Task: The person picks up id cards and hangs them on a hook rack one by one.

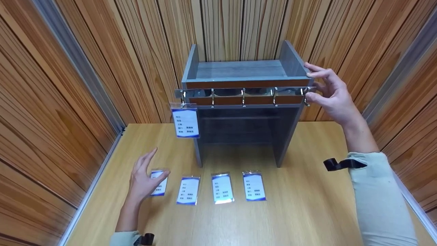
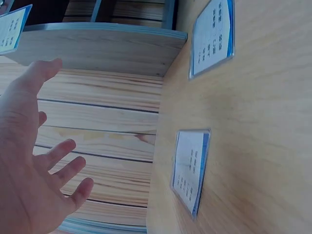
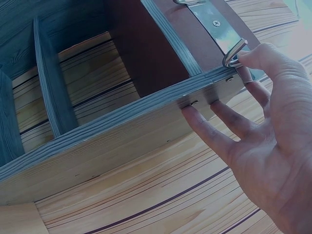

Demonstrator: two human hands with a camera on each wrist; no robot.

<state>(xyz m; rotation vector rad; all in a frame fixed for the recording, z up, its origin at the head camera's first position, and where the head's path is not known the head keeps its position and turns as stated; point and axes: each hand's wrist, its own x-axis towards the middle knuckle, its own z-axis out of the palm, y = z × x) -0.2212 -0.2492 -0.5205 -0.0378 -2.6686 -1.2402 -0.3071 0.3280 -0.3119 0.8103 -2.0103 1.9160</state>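
A grey wooden shelf unit [image 1: 235,70] bears a metal hook rail [image 1: 259,91] across its front. One badge card [image 1: 186,123] in a clear sleeve hangs from the leftmost hook. My right hand [image 1: 336,94] grips the shelf's right front corner; in the right wrist view the thumb meets the end hook [image 3: 234,54] and the fingertips press the side panel [image 3: 146,124]. Over the table, my left hand [image 1: 145,181] has its fingers spread and holds nothing. It partly covers the leftmost lying badge card [image 1: 160,189] in the head view.
Three more badge cards [image 1: 188,191], [image 1: 222,188], [image 1: 254,186] lie in a row on the wooden table [image 1: 232,225], in front of the shelf. Wood-plank walls [image 1: 239,27] stand behind and at both sides. A black strap [image 1: 341,164] sticks out from the right sleeve.
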